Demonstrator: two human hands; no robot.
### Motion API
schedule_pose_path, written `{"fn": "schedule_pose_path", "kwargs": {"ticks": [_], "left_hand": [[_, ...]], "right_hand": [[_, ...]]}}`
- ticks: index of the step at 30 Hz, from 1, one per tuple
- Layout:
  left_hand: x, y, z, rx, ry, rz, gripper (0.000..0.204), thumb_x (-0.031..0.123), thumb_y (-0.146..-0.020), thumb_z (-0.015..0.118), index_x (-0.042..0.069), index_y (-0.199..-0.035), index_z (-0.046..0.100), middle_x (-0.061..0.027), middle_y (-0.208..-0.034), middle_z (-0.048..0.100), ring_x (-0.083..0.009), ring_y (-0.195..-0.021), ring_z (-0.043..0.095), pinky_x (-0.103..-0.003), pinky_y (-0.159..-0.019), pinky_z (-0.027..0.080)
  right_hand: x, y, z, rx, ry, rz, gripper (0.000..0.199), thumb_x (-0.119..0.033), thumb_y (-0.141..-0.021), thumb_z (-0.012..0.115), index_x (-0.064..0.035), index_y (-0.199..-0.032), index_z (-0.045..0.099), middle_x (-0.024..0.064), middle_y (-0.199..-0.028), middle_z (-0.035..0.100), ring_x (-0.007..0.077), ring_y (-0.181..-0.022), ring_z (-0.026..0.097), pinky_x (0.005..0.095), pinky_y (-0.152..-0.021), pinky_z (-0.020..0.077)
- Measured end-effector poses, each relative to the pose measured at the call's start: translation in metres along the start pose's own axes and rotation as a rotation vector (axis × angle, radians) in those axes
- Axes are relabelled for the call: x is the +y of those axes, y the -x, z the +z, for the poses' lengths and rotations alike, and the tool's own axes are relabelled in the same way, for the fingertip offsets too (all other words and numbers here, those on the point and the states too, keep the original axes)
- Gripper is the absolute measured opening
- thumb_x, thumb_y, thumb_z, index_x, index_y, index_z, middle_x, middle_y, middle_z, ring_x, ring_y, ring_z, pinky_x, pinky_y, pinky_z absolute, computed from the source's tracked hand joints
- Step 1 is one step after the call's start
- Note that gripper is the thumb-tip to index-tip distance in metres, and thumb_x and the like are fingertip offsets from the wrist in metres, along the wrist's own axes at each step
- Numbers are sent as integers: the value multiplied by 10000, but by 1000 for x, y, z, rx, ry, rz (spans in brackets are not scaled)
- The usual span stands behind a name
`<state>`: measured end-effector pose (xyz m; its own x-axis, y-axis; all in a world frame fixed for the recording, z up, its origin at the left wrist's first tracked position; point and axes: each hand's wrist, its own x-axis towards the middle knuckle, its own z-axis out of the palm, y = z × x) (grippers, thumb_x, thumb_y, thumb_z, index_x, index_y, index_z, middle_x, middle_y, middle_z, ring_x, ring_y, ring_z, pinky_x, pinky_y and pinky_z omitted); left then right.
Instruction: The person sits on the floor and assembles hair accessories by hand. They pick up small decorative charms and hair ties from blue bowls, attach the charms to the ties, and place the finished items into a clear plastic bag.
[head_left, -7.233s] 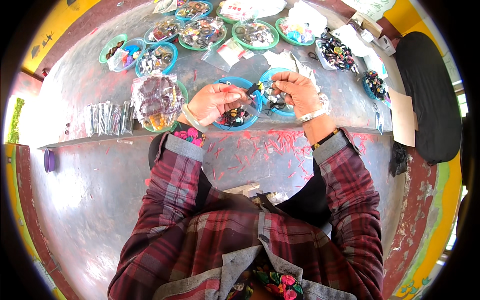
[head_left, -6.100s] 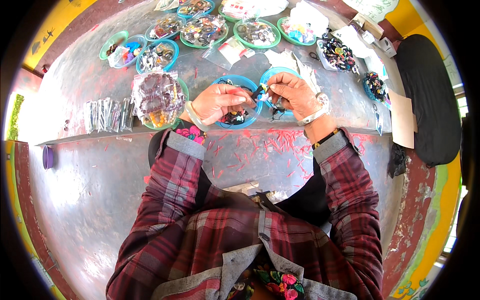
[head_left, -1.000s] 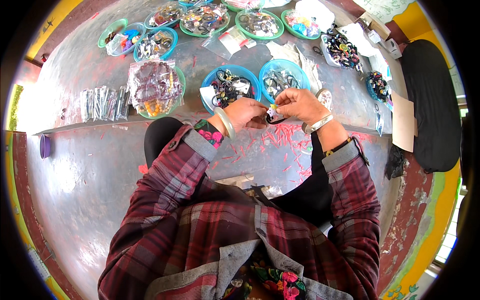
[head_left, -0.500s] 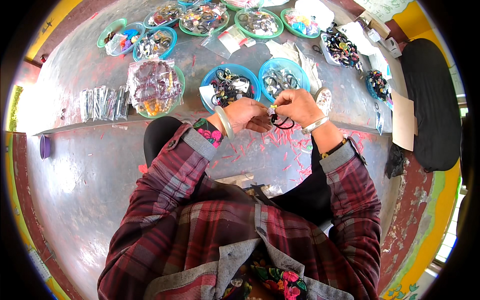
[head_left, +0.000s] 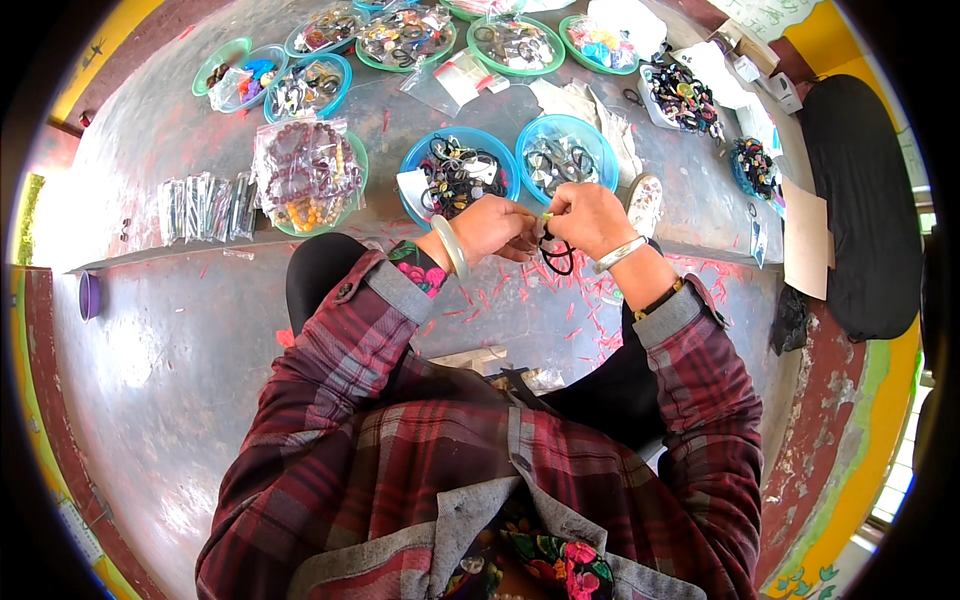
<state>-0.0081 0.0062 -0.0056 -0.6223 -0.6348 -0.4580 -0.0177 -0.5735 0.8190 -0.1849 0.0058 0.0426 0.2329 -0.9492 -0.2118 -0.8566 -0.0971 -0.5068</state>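
A black elastic hair tie (head_left: 557, 262) with a small yellowish and pale charm hangs between my two hands, over the front edge of the raised ledge. My left hand (head_left: 490, 228) pinches it from the left; a pale bangle is on that wrist. From the right, my right hand (head_left: 596, 220) grips the charm end with bent fingers, a silver bangle on its wrist. The fingertips partly hide the charm. Just beyond stand two blue baskets: one basket (head_left: 408, 158) heaped with black hair ties and a white card, the other basket (head_left: 522, 150) holding fewer ties.
Bagged bracelets (head_left: 305, 160) lie on a green basket at left, beside a row of slim clear packets (head_left: 207, 208). Several more filled baskets stand farther back. A white tray (head_left: 655, 112) of dark hair ties sits at right. Red scraps litter the floor (head_left: 490, 300).
The hair tie has shifted slightly, and its loop now hangs lower and more open. My right hand has turned a little, its fingers closing more over the charm; my left hand has barely moved.
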Motion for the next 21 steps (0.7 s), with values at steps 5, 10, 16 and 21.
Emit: {"fn": "schedule_pose_path", "kwargs": {"ticks": [5, 10, 16, 21], "left_hand": [[-2, -2, -2, 61, -47, 46, 243, 187, -862, 533, -25, -938, 624, -87, -876, 630, -171, -786, 628, -289, -716, 529], [-4, -4, -3, 87, -73, 108, 243, 159, -867, 499, -42, -938, 617, -97, -859, 630, -167, -757, 629, -285, -694, 534], [0, 0, -2, 75, -85, 155, 253, 149, -878, 462, -42, -952, 610, -99, -862, 631, -167, -771, 630, -286, -697, 536], [-1, 1, -2, 61, -88, 166, 265, 174, -887, 465, -31, -984, 602, -94, -893, 630, -170, -796, 628, -306, -689, 546]], "right_hand": [[6, -2, 3, -42, -187, 34, 186, -166, -659, 640, -21, -775, 657, 128, -676, 642, 242, -645, 633, 324, -605, 496], [2, -2, 2, -106, -417, 147, 216, -190, -669, 665, 0, -771, 655, 130, -672, 643, 191, -603, 628, 292, -558, 492], [11, -5, 8, -11, -294, 27, 235, -227, -645, 671, -21, -757, 654, 116, -673, 642, 213, -582, 609, 303, -572, 485], [8, -5, 8, -12, -238, 23, 230, -234, -634, 680, -31, -736, 649, 122, -670, 633, 237, -616, 613, 328, -592, 477]]}}
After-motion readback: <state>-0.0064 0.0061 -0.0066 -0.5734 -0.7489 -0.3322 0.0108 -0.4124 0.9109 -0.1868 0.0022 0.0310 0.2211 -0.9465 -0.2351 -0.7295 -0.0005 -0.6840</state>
